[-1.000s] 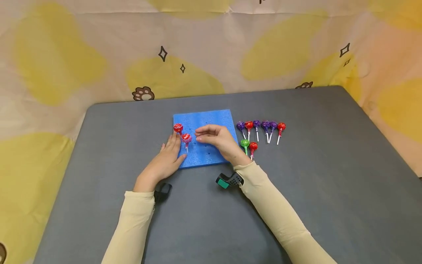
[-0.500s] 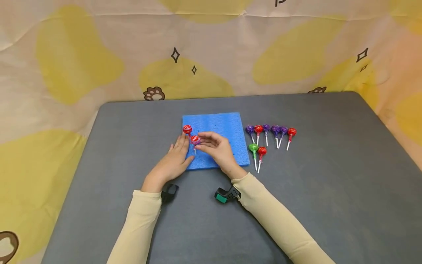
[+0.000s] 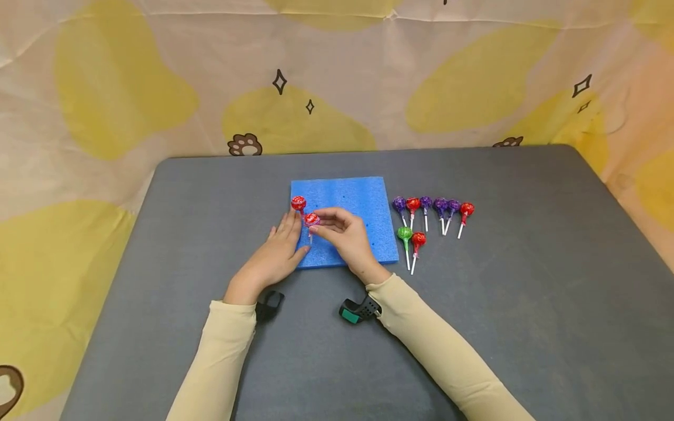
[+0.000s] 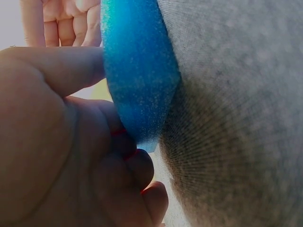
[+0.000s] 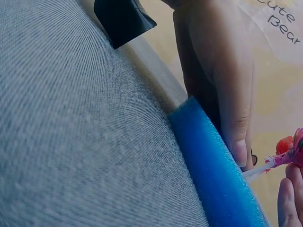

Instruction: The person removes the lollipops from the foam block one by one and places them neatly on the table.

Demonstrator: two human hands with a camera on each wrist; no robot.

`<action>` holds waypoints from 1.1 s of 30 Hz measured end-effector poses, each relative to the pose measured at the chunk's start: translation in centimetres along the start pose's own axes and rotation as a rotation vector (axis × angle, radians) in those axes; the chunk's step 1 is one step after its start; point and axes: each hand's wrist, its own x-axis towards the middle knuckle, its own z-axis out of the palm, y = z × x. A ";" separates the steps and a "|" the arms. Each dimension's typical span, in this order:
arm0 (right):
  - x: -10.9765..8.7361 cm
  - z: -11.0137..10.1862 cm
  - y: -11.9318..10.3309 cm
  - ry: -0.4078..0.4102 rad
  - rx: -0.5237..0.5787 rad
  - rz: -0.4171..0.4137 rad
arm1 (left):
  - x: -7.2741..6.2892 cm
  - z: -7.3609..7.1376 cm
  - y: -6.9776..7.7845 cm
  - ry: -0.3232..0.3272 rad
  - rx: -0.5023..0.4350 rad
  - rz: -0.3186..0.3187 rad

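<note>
A blue foam block (image 3: 358, 202) lies on the grey table. My left hand (image 3: 272, 254) rests along its left edge, fingers extended and thumb on the near corner; in the left wrist view its thumb (image 4: 71, 66) lies against the foam. Two red-wrapped lollipops stand in the block's left side. The farther lollipop (image 3: 298, 203) rises just beyond my left fingertips. The nearer lollipop (image 3: 312, 220) has its white stick down in the foam, and my right hand (image 3: 350, 242) pinches its wrapped head between thumb and fingers. In the right wrist view, right fingertips (image 5: 286, 201) meet the wrapper.
Right of the block lie several loose lollipops: a row of purple (image 3: 425, 203) and red (image 3: 466, 209) ones, with a green lollipop (image 3: 404, 234) and a red lollipop (image 3: 418, 240) nearer. Small holes dot the foam. A patterned cloth (image 3: 337, 76) hangs behind the table (image 3: 526, 263).
My right hand has moved left from over the foam to the nearer standing lollipop and now pinches its head. The left hand stays on the foam edge. The head view has shifted slightly.
</note>
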 end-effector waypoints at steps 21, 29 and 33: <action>0.0 -0.4 0.0 0.067 0.133 -0.008 | 0.3 0.1 -0.1 0.004 0.021 0.012; 0.1 -0.4 0.1 0.087 0.170 -0.002 | 0.3 0.1 -0.1 -0.007 0.020 0.000; 0.2 -0.5 0.1 0.101 0.186 0.005 | 0.3 0.2 -0.2 -0.003 0.017 0.005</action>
